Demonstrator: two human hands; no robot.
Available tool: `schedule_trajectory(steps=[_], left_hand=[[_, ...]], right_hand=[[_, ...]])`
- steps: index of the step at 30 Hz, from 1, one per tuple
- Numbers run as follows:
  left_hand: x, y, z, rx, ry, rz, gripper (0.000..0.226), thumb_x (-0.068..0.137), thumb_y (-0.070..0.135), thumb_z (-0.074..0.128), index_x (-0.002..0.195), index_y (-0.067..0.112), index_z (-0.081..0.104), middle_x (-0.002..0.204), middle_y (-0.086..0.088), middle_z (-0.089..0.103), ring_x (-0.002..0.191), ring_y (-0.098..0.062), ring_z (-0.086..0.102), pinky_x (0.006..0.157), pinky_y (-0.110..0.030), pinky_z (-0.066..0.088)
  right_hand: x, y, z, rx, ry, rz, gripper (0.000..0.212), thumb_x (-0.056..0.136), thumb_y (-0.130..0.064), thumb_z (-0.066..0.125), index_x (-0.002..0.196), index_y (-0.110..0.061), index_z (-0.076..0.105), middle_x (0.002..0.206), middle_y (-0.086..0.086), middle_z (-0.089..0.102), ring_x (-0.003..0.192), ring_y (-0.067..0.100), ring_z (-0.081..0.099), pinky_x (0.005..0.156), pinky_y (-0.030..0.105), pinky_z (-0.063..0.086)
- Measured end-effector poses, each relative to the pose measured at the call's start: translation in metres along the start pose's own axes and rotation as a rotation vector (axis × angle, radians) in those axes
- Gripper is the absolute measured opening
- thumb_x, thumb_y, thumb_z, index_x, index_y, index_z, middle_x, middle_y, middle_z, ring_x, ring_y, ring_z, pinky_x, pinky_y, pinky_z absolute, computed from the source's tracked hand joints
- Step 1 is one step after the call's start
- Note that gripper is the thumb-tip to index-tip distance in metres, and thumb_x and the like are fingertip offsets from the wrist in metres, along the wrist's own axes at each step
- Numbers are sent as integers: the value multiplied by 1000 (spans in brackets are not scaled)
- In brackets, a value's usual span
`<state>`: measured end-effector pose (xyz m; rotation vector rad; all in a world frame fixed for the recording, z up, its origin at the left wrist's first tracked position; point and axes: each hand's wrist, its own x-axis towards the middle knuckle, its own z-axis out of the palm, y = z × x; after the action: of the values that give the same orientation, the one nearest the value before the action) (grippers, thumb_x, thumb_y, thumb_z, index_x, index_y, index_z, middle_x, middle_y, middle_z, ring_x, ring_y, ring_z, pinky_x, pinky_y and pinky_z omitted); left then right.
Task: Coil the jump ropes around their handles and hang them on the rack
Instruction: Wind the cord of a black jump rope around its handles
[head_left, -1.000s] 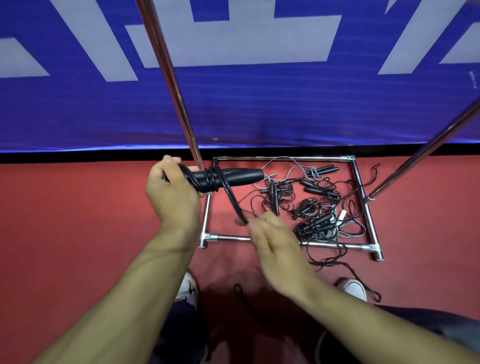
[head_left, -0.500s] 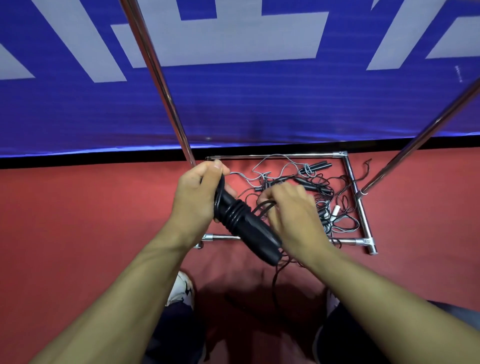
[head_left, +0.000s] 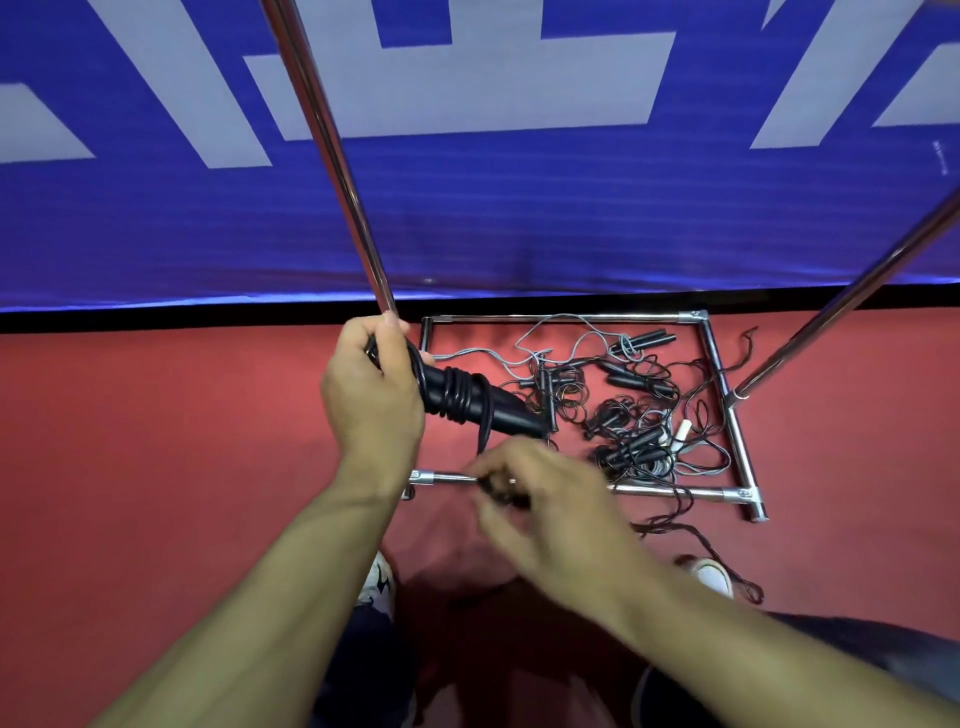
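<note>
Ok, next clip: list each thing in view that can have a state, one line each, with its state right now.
Left hand: grips the handle end.
Black jump rope handles: held tilted, several turns of black cord coiled round the middle.
Right hand: blurred, pinches the loose black cord below the handles.
Pile of black and grey jump ropes: uncoiled, tangled on the red floor inside the rack base.
Chrome tube rack: standing; no rope seen hanging.

Red floor (head_left: 156, 467), matte. Blue banner (head_left: 519, 223) with pale grey block shapes behind it (lettering cropped, unreadable); black strip (head_left: 156, 318) along its foot.
</note>
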<state>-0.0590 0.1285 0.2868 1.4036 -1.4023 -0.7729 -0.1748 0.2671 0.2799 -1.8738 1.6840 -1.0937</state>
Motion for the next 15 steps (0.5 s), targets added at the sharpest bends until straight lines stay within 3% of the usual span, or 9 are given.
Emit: schedule_trajectory(steps=[2, 5, 8, 10, 11, 13, 15], left_hand=[[-1, 2, 0, -50, 15, -11, 22, 97, 40, 44, 80, 37, 59, 70, 0, 71, 71, -26, 68, 72, -49, 54], [-4, 9, 2, -109, 22, -29, 23, 101, 31, 46, 82, 32, 58, 64, 8, 71, 64, -17, 67, 71, -48, 56], [-4, 12, 2, -209, 8, -98, 24, 102, 28, 45, 83, 28, 59, 62, 6, 70, 58, -15, 63, 63, -48, 56], [-4, 12, 2, -229, -9, -103, 23, 101, 29, 45, 84, 27, 60, 62, 3, 69, 59, -17, 63, 61, -47, 56], [-5, 13, 2, -219, -11, -98, 23, 101, 29, 45, 83, 27, 60, 62, 3, 69, 58, -17, 63, 59, -44, 56], [-5, 13, 1, -204, 14, -105, 24, 102, 28, 45, 82, 28, 59, 62, 4, 69, 56, -18, 63, 54, -38, 55], [-1, 11, -2, -192, 68, -118, 24, 100, 33, 46, 79, 31, 59, 66, 1, 71, 61, -24, 66, 59, -48, 57]], right_hand=[[-9, -3, 13, 114, -124, 147, 22, 91, -21, 58, 109, -32, 54, 89, -17, 54, 70, -2, 50, 69, 15, 41], [-7, -7, 21, 478, -157, 476, 24, 98, -14, 54, 94, -31, 37, 85, -1, 57, 56, 21, 49, 55, 32, 43], [3, -5, 21, 948, -171, 885, 19, 103, -17, 48, 94, -20, 32, 83, 8, 60, 51, 21, 54, 43, 26, 42], [7, 0, 17, 980, -262, 981, 11, 105, -26, 44, 102, -15, 44, 81, 5, 61, 52, 19, 56, 45, 26, 44], [8, 3, 17, 972, -275, 995, 18, 106, -28, 42, 104, -13, 51, 79, 5, 60, 51, 18, 55, 47, 27, 45], [12, 6, 16, 907, -170, 983, 25, 106, -27, 41, 99, -12, 60, 71, 5, 52, 50, 16, 49, 45, 25, 43], [12, 10, 15, 716, 38, 873, 24, 104, -24, 45, 90, -17, 63, 66, 4, 50, 54, 17, 48, 50, 23, 42]])
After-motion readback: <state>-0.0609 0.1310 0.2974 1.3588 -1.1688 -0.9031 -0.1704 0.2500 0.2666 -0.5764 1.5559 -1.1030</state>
